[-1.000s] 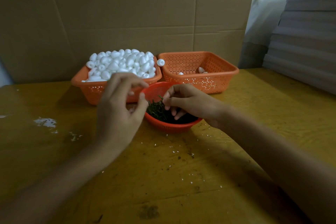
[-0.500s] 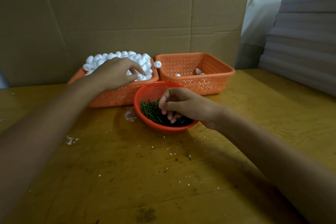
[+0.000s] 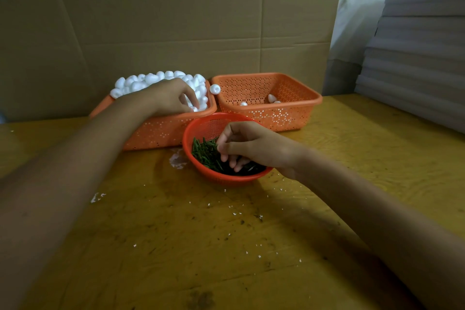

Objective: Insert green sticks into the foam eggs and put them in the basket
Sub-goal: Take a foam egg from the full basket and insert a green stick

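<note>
Desk (image 3: pixel 176 246): far-left basket (image 3: pixel 156 131) is heaped with foam eggs (image 3: pixel 151 78); far-right basket (image 3: pixel 289 118) holds only a few. Red bowl (image 3: pixel 201 131) of green sticks (image 3: pixel 205 153) sits nearer, between them. Hands apart: your left hand (image 3: pixel 168 97) curls over the heap's near-right corner, your right hand (image 3: pixel 254 145) digs into the sticks. Grip on either: cannot tell. Single out one egg; pinch one stick by its end.

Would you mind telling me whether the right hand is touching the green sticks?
Touching: in the head view, the right hand has fingertips down among the green sticks.
</note>
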The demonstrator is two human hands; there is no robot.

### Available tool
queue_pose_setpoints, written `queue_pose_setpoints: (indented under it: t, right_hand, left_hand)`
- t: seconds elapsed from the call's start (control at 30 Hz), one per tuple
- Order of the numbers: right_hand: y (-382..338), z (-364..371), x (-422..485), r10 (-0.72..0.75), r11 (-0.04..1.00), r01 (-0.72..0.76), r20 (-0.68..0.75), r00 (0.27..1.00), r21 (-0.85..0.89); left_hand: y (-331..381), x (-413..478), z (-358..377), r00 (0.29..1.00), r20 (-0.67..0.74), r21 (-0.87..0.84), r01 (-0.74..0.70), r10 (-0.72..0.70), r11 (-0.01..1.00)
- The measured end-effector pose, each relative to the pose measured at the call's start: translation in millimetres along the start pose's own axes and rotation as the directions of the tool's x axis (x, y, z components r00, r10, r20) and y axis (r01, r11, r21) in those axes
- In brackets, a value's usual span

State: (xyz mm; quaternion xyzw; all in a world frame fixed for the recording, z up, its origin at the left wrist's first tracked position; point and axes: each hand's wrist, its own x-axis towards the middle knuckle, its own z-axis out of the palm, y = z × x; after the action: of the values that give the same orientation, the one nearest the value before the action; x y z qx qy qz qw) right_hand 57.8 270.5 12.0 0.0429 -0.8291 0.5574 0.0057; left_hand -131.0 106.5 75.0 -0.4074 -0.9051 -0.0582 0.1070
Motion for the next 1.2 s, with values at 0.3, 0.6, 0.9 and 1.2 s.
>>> queue_pose_setpoints:
  t: [0.3,0.6,0.9,1.2]
  right_hand:
    - [2,0,2,0.005,1.0,-0.005,0.0,1.0,0.012]
    - [0,0,0,0.005,1.0,-0.005,0.006,1.0,0.003]
    - [0,0,0,0.004,1.0,-0.004,0.009,1.0,0.002]
    - [-3,1,-2,0.006,1.0,-0.006,0.005,1.0,-0.008]
  left_hand:
    - [-7,0,19,0.989,-0.14,-0.081,-0.05,0.038,0.995]
    - [-9,-11,32,0.983,-0.146,-0.415,0.041,-0.111,0.909]
    - [-4,-14,21,0.85,-0.179,-0.924,0.028,-0.495,0.382]
    - [21,-76,28,0.94,0.076,-0.885,-0.091,-0.333,-0.457]
